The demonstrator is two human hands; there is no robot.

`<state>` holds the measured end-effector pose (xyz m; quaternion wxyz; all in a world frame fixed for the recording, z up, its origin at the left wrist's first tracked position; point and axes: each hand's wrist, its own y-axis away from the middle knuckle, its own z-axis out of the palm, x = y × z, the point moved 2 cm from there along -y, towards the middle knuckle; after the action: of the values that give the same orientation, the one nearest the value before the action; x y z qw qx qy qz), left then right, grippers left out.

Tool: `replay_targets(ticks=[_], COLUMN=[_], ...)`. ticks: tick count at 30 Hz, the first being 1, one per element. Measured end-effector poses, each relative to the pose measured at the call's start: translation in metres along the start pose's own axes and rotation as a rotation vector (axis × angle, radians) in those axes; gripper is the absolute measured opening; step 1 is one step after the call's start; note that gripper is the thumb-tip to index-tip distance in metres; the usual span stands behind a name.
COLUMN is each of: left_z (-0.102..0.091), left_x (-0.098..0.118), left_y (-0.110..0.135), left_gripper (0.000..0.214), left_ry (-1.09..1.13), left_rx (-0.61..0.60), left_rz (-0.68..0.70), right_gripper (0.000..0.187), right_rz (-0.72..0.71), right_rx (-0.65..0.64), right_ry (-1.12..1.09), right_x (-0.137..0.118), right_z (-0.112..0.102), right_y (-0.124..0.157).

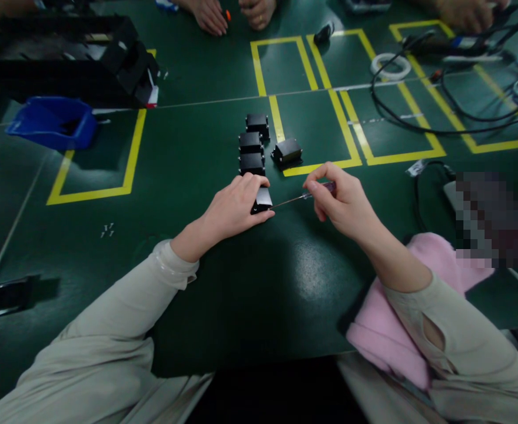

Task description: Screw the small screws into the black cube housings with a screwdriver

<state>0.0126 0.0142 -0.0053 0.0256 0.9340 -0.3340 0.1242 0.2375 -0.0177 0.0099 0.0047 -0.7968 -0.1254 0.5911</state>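
Observation:
My left hand is closed around a small black box, holding it down on the green table. In my right hand is a screwdriver, gripped by its dark handle. Its thin shaft points left, and the tip meets the right side of the held box near its lower corner. Beyond my left hand stands a row of similar black boxes with small screws at their ends. Another black box sits apart, to the right of the row.
Several loose screws lie at the left. A blue bin and a black rack stand at the far left. A pink cloth lies under my right forearm. Cables loop at the right. Co-workers' hands are across the table.

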Motion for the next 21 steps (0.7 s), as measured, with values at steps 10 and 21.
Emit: replay_targets(ticks=[10, 21], left_z=[-0.0010, -0.0011], left_x=[0.0007, 0.0009], left_y=[0.0001, 0.0003], left_gripper=[0.054, 0.053], left_ry=[0.010, 0.006], left_rx=[-0.010, -0.011], left_rz=[-0.008, -0.012], right_gripper=[0.018, 0.018], right_rz=[0.015, 0.007], right_rx=[0.010, 0.022], right_ry=[0.016, 0.027], right_x=[0.0022, 0.0009], right_z=[-0.0004, -0.0005], right_y=[0.0005, 0.0010])
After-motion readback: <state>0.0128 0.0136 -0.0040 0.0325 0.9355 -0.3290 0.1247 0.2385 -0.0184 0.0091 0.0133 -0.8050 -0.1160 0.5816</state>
